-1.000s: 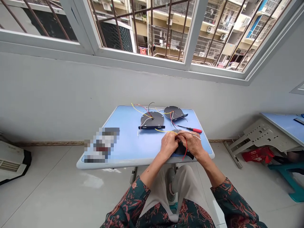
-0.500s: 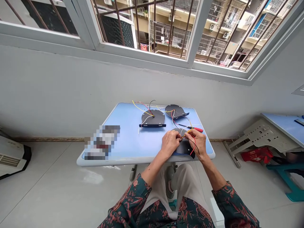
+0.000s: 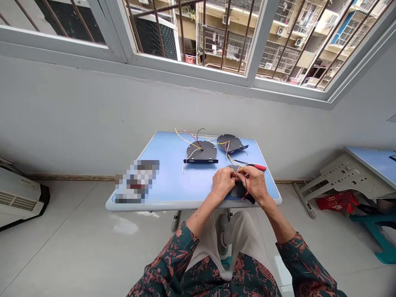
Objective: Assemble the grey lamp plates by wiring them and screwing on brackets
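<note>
My left hand [image 3: 222, 181] and my right hand [image 3: 256, 182] meet over a black round plate [image 3: 237, 191] near the table's front right edge. Both are closed, fingertips pinching thin wires that rise from the plate. From my right hand's fingers a red wire [image 3: 248, 190] hangs down over the plate. Exactly which wires each hand pinches is partly hidden by the fingers. Just beyond my right hand lies a screwdriver with a red handle [image 3: 260, 167]. Two similar black round units, a left one [image 3: 202, 153] and a right one [image 3: 229, 142], stand farther back with loose coloured wires.
The light blue table [image 3: 170, 181] stands against the grey wall under a barred window. A blurred patch [image 3: 137, 181] covers its left side. On the right are another desk [image 3: 368, 159], a red bag [image 3: 335, 201] and a green stool [image 3: 371, 227]. A white appliance [image 3: 18, 198] stands left.
My hands have drawn closer together over the plate. The black wire that looped out beside my right hand has come inward, and the red wire hangs farther left. The view has shifted slightly.
</note>
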Tool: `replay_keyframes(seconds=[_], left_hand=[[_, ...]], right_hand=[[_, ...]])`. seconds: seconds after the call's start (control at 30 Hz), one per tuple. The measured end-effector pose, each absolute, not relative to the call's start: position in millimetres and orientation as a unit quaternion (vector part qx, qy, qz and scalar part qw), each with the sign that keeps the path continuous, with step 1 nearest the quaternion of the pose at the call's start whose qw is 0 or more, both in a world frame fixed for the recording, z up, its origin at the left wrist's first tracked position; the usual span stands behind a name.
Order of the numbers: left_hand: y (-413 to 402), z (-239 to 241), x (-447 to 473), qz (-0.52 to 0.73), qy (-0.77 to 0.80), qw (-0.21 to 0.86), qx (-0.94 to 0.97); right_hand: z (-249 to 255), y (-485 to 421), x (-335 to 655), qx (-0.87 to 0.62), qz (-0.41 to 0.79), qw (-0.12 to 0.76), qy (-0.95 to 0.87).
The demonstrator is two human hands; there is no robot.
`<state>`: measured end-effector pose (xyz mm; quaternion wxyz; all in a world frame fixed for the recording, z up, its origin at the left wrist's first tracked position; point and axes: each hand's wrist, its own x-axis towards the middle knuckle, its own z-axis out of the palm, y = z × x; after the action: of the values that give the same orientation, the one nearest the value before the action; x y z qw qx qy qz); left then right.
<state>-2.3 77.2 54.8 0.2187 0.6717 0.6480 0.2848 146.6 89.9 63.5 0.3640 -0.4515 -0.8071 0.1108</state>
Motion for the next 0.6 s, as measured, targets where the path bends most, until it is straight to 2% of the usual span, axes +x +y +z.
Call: replay_keyframes(seconds=[0.4,0.6], left_hand=[[69,54,2,0.284,0.653,0.205,0.672],[68,52,2,0.285,0.648,0.195,0.678]], right_hand=[[62,103,144,-0.568,0.117,0.414,-0.701],[59,108,142,-0.576,0.151,0.456,-0.661]])
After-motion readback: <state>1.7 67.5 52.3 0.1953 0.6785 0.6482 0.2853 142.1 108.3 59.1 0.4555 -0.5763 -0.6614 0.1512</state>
